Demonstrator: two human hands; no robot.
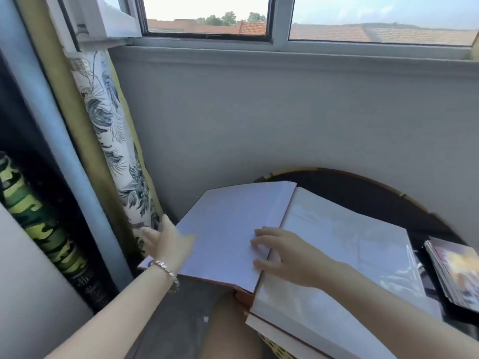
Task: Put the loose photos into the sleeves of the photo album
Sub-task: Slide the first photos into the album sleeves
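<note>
Opening the photo album (pixel 344 237), no print picked up yet.
Right hand (pixel 282 255) lies flat on the fold; left hand (pixel 168 242) is at the left edge, grip unclear. Next: fetch from the photo stack (pixel 456 270) on the right.

loose photos (pixel 456 270) cut off by right edge, top print too blurred to read. left hand (pixel 166 242) motion-blurred, fingers (pixel 149 235) hold unclear. photo album (pixel 337 242) near right corner hidden under right forearm (pixel 388 294); tabletop (pixel 375 200) mostly covered by it.

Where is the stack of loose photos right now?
In the head view, the stack of loose glossy photos sits at the far right edge on the dark round table, just right of the open white-paged photo album.
</note>
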